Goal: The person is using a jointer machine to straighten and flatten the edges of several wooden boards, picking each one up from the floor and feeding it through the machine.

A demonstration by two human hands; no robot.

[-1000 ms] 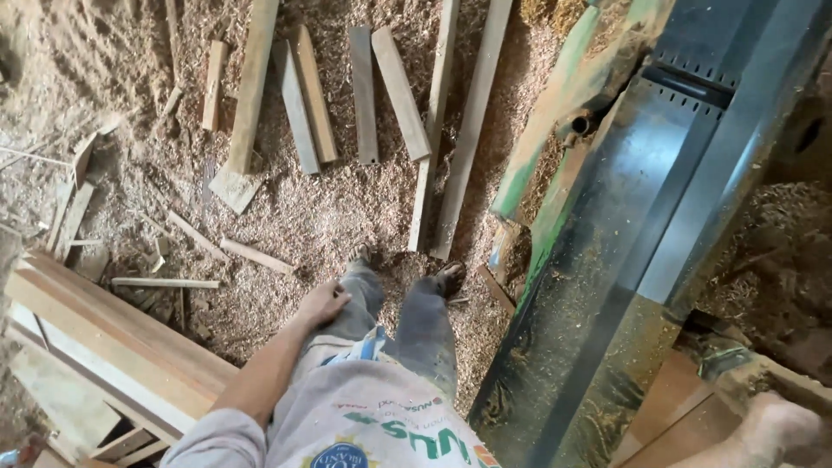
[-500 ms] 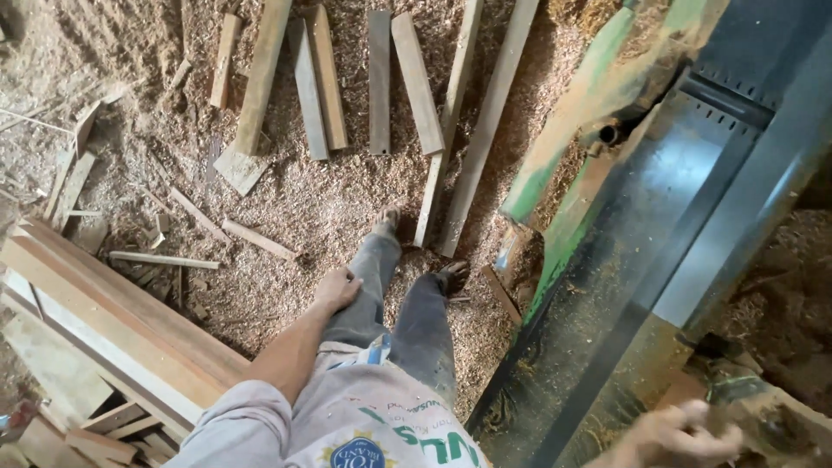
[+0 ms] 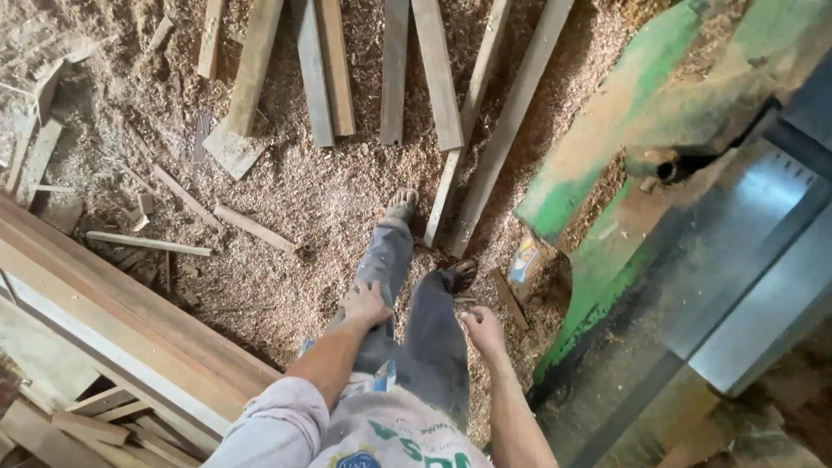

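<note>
The left hand (image 3: 364,303) rested loosely on the grey trouser leg (image 3: 386,269), holding nothing. The right hand (image 3: 483,329) hung open and empty just beside the other leg. A moment before, it was far out to the right by the green machine (image 3: 607,156); now it had come back to the body. Long boards (image 3: 433,78) lay ahead on the sawdust floor (image 3: 303,199). Stacked planks (image 3: 113,321) sat near the left arm.

Your empty left hand (image 3: 366,303) and right hand (image 3: 483,330) hang beside your legs above sawdust-covered floor (image 3: 321,199) strewn with planks (image 3: 438,74).
</note>
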